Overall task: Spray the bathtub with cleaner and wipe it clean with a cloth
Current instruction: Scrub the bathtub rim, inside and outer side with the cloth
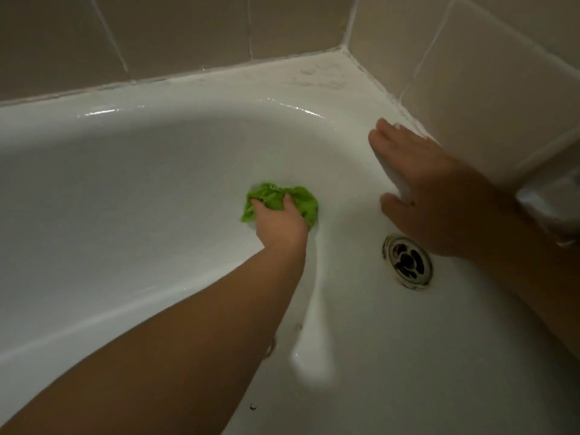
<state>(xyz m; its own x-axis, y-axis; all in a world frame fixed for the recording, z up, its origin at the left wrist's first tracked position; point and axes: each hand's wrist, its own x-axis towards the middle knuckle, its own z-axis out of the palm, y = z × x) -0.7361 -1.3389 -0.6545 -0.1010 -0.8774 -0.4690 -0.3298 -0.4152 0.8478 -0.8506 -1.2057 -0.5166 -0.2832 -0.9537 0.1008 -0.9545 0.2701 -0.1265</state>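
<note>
Bathtub (125,171) wall lies ahead of the left hand (279,224), fingers bunching the green cloth (282,199) — right hand (439,196), nearer the drain (407,262), rests flat on the rim.

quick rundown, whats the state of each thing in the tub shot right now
green cloth: bunched up, gripped and pressed on the tub's inner wall
left hand: fingers curled into the cloth
right hand: flat, fingers straight, resting on the tub rim
bathtub: wet and glossy, foam streak running down
drain: open, no plug
</note>
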